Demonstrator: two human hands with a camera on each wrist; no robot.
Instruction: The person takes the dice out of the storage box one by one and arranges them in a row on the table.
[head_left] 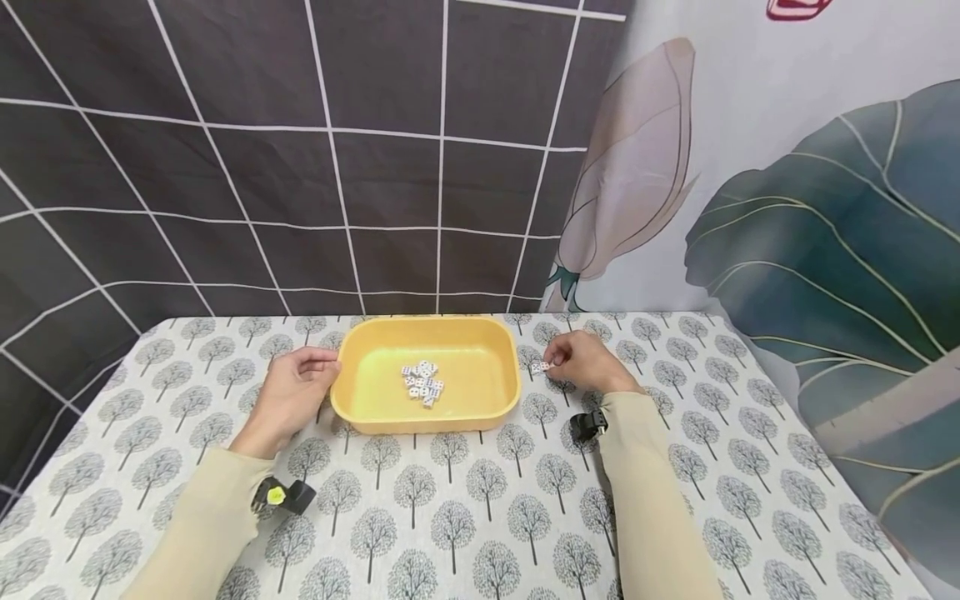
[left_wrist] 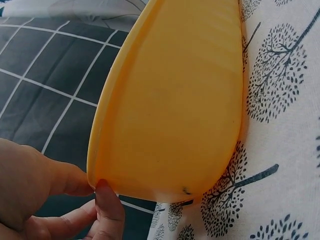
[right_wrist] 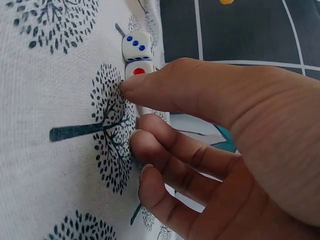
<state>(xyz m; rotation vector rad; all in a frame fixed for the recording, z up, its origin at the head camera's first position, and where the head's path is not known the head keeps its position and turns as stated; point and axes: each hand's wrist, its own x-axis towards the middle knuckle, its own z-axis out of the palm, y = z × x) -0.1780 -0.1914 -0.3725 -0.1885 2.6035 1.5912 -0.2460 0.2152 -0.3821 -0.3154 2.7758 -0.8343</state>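
A dark backdrop (head_left: 390,179) ruled with white grid lines, slightly wavy lower down, stands behind the worktop (head_left: 468,471), which wears a white cloth printed with grey trees. To the right hangs a pale panel (head_left: 727,108) (a pink bud and big blue-green leaves decorate it). The light is soft.

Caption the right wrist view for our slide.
Right hand at a red-pipped die beside a blue-pipped die on tree-print cloth.

Dice (head_left: 423,385) lie in the tray (head_left: 480,383), two more dice (head_left: 540,367) to its right.
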